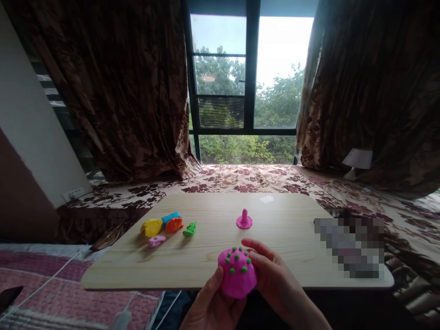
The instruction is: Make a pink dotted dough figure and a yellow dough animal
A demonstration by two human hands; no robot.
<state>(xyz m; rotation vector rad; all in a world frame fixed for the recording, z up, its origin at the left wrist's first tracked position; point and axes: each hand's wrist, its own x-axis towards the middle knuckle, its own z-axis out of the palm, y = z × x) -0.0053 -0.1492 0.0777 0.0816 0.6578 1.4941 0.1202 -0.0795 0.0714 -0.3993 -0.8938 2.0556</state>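
A magenta modelling-clay dome (237, 285), shaped like a mushroom cap, sits in my left hand (213, 300) just over the near edge of the table. Several small green clay balls (237, 257) dot its upper surface. My left thumb lies along its left side, with the other fingers underneath. At the dome's right side, my right hand (277, 275) has its thumb and fingers closed against the upper edge. Whether a small piece is between those fingertips is hidden. Beyond the hands, a magenta clay stem (244, 216) stands upright on a flat round base.
On the table (137, 275), at left, lie lumps of yellow (151, 227), blue (171, 218), orange (174, 224), light pink (156, 241) and green clay (189, 229). A blurred-out object (350, 250) lies at right. Behind are a patterned window ledge (240, 178) and a lamp (358, 158).
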